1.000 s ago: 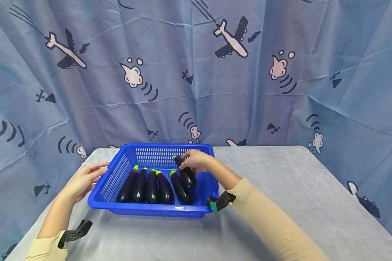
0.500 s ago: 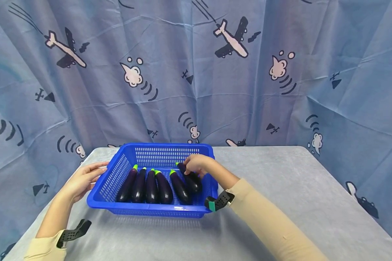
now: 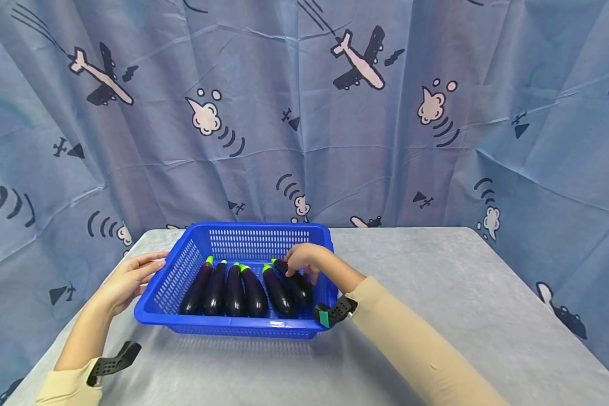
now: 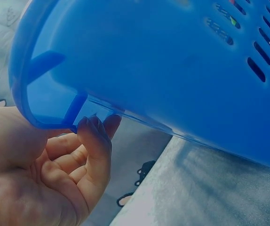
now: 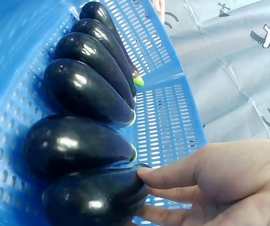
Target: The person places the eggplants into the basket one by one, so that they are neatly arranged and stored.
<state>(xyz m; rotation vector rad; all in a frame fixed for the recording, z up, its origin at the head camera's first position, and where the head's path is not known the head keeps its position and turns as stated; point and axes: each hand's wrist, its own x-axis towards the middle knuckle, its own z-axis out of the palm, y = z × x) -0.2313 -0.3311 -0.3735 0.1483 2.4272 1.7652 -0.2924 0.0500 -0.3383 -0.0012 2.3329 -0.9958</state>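
So: backdrop is a wrinkled blue curtain [image 3: 436, 141] printed with cartoon planes and smoke puffs, hanging behind a table [image 3: 462, 293] under a grey, slightly fuzzy cloth. Blue plastic basket [image 3: 264, 231] sits near the table's left side, rectangular, rounded rim, slotted mesh walls and floor. Six eggplants lie inside, side by side, long, glossy dark purple, green stem caps pointing at the far wall. Right hand [image 3: 304, 257] is over the basket's right end, fingers loosely curved, tips touching the stem end of the rightmost eggplant [image 3: 298, 285]; right wrist view shows the fingertips [image 5: 149, 172] against its skin, thumb not wrapped round it, so contact rather than a firm grip. That eggplant lies on the basket floor, pressed up against the fifth eggplant [image 3: 278, 293], next to the right wall. Left hand [image 3: 127, 279] is at the basket's left rim, open; left wrist view shows its fingers [image 4: 95, 150] relaxed, slightly bent, tips tucked under the rim lip, palm open. Cream sleeves on both arms, black perforated wrist straps, the right one [image 3: 335, 311] with a small green tag
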